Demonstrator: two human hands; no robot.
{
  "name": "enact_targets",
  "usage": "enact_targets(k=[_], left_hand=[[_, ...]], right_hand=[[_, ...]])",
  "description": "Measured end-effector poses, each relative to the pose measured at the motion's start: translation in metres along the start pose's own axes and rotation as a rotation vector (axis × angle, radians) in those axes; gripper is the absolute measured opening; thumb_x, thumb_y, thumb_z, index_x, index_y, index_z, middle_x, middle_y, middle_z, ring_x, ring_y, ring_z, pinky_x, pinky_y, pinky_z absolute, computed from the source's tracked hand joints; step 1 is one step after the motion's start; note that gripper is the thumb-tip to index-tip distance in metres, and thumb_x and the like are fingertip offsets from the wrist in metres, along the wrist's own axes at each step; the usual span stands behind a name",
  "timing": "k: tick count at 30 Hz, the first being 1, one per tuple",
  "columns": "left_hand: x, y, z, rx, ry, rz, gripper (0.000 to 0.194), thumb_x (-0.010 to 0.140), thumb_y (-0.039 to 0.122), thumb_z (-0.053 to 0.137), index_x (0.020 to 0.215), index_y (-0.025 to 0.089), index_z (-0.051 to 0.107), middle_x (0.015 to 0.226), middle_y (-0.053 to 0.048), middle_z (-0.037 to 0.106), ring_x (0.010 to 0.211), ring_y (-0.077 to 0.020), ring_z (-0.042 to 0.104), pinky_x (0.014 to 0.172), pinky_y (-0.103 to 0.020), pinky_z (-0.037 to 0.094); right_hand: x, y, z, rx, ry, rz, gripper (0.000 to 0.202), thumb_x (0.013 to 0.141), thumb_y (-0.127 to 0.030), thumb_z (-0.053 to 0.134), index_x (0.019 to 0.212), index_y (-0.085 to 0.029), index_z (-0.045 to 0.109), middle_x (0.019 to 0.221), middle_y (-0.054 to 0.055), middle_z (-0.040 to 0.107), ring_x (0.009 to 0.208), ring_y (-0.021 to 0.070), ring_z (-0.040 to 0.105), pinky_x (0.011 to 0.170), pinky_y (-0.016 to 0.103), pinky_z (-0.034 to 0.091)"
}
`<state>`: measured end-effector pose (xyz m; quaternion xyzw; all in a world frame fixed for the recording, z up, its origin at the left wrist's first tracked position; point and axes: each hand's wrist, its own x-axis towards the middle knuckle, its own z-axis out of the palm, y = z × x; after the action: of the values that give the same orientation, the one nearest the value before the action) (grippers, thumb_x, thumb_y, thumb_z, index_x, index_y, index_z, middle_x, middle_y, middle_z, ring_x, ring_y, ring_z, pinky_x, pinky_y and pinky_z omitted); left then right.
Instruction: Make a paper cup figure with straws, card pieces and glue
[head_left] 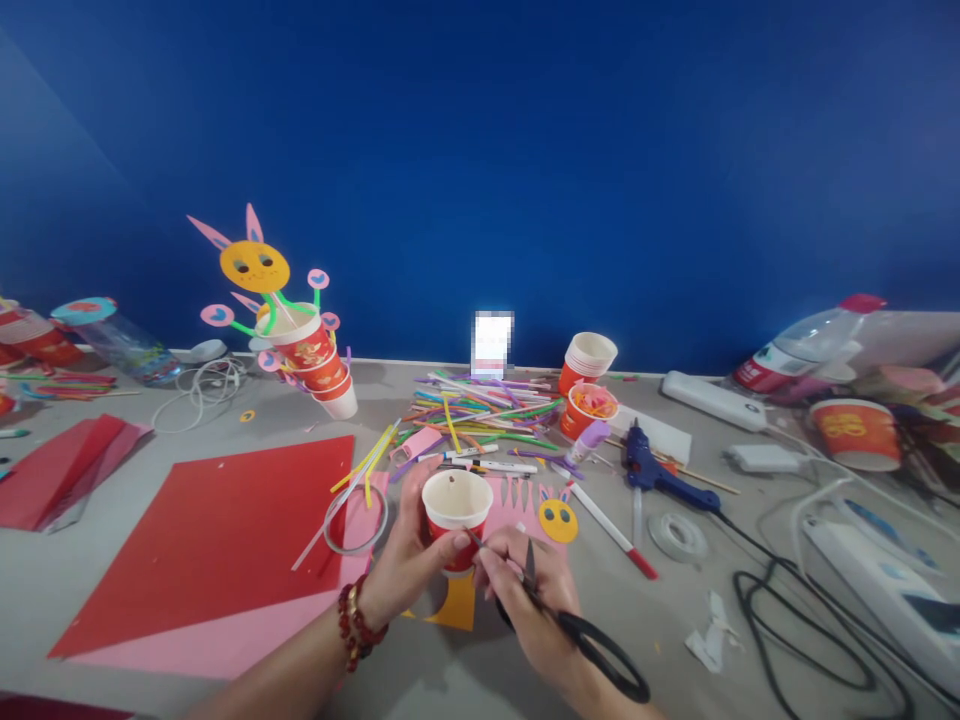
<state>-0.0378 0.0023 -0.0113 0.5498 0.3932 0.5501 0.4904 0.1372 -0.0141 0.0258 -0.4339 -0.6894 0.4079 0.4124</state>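
A red and white paper cup (459, 497) stands upright in front of me, its mouth facing up. There is a small dark spot on its inside back wall. My left hand (416, 540) is closed around the cup's left side, thumb across the front. In my right hand (529, 580) is a pair of scissors (609, 655) with black handles; one blade points up past the fingers. A thin dark tip at those fingers touches the cup's front wall; whether it is the other blade I cannot tell. Below the cup lies a yellow paper piece (457, 605) with a rounded cut-out.
Red paper sheets (225, 540) lie to the left, before a stacked-cup figure (307, 350) with a yellow rabbit face. Colourful pipe cleaners (487, 410) are heaped behind the cup. Rightward are a yellow face cut-out (559, 520), a marker (611, 530), a blue glue gun (660, 475) and cables.
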Motion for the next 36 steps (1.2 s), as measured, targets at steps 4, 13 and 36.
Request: enact_targets(k=[4, 13, 36], left_hand=[[0.001, 0.005, 0.000, 0.058, -0.022, 0.100, 0.041, 0.087, 0.027, 0.069, 0.125, 0.027, 0.051, 0.140, -0.010, 0.049, 0.130, -0.0269, 0.048, 0.107, -0.041, 0.040], [0.009, 0.015, -0.004, 0.033, -0.020, 0.092, 0.022, 0.088, 0.027, 0.068, 0.079, 0.020, 0.050, 0.126, -0.011, 0.059, 0.119, -0.0268, 0.055, 0.097, -0.039, 0.043], [0.015, 0.025, -0.008, 0.209, -0.074, 0.314, 0.002, 0.090, 0.021, 0.064, 0.090, 0.020, 0.066, 0.098, -0.009, 0.064, 0.102, -0.0237, 0.060, 0.092, -0.042, 0.048]], right_hand=[[0.001, -0.002, -0.001, -0.038, 0.004, 0.001, 0.032, 0.096, -0.032, 0.046, 0.068, -0.021, 0.056, 0.060, -0.002, 0.060, 0.058, 0.0137, 0.057, 0.057, 0.024, 0.041], [0.002, 0.001, 0.000, -0.039, -0.016, 0.012, 0.032, 0.098, -0.033, 0.044, 0.070, -0.022, 0.053, 0.063, -0.001, 0.060, 0.058, 0.0139, 0.055, 0.058, 0.025, 0.042], [0.000, 0.007, 0.001, -0.007, -0.047, 0.015, 0.035, 0.100, -0.037, 0.042, 0.071, -0.022, 0.052, 0.064, -0.001, 0.058, 0.061, 0.0139, 0.054, 0.059, 0.025, 0.042]])
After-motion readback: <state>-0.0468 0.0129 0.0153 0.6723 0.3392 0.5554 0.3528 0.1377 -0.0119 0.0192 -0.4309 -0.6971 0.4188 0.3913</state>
